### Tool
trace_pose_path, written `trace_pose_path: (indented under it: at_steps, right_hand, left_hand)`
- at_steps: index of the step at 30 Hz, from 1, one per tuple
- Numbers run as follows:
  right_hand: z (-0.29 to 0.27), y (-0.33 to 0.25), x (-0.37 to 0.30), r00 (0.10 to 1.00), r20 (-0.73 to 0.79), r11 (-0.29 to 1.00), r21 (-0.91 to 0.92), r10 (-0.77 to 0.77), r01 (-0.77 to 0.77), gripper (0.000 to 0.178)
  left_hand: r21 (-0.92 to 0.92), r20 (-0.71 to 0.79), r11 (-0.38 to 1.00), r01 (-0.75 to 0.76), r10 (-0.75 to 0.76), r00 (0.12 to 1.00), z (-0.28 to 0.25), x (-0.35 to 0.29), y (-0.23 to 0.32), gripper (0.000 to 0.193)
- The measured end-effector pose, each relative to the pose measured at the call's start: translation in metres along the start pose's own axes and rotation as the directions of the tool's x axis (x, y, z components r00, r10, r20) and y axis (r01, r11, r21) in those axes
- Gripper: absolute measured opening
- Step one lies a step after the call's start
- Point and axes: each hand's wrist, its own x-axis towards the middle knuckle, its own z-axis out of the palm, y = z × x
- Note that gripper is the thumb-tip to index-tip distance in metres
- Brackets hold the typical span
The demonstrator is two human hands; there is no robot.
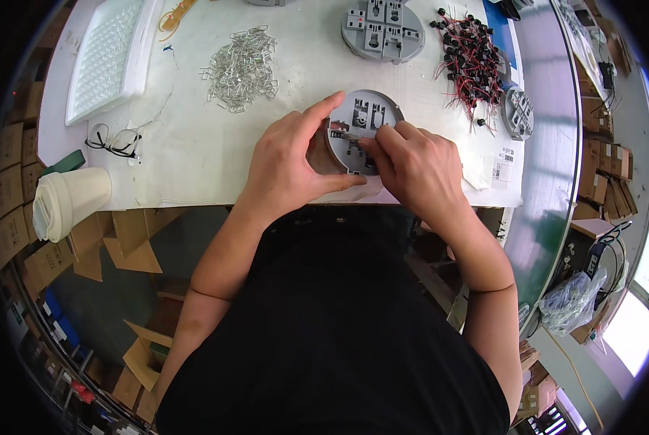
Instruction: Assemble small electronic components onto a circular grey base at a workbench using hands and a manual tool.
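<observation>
My left hand [284,163] grips a round grey plastic housing [350,119] by its rim, thumb at the near side and fingers at the far left. The housing is tilted just above the table's near edge, its inside with slots and small metal parts facing me. My right hand [427,170] has its fingers bent and pressed together over the right part of the housing. Thumb and index finger reach inside, near a small metal strip; whatever they pinch is hidden by the fingers.
Bent metal wire clips [243,69] lie heaped at the far left. Stacked grey housings [382,32] stand at the back. Black buzzer-like parts with red wires [471,61] lie right, beside another housing [518,114]. A white dimpled tray [107,58], glasses [114,141] and cream cup [74,199] are left.
</observation>
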Motion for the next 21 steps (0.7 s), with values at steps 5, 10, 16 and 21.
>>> trace_pose_path:
  at_steps: [5, 10, 16, 21]
  right_hand:
    - [0.003, 0.000, 0.000, 0.999, -0.027, 0.999, -0.025, -0.029, 0.028, 0.032]
    - [0.002, -0.001, 0.004, 0.998, -0.013, 0.997, -0.053, -0.065, 0.064, 0.029]
    - [-0.007, -0.010, 0.010, 0.985, 0.086, 0.967, -0.198, -0.147, 0.161, 0.026]
    - [-0.028, -0.010, 0.024, 0.959, 0.200, 0.937, -0.247, -0.201, 0.248, 0.025]
  left_hand:
    - [-0.012, 0.010, 1.000, 0.006, -0.006, 1.000, 0.000, 0.000, 0.000, 0.105]
    - [-0.028, 0.016, 1.000, 0.013, -0.013, 1.000, 0.000, 0.000, -0.001, 0.104]
    - [0.024, 0.012, 0.999, -0.028, 0.028, 1.000, -0.001, 0.002, 0.003, 0.103]
    - [0.049, 0.006, 0.999, -0.023, 0.023, 1.000, -0.001, 0.000, 0.000, 0.105]
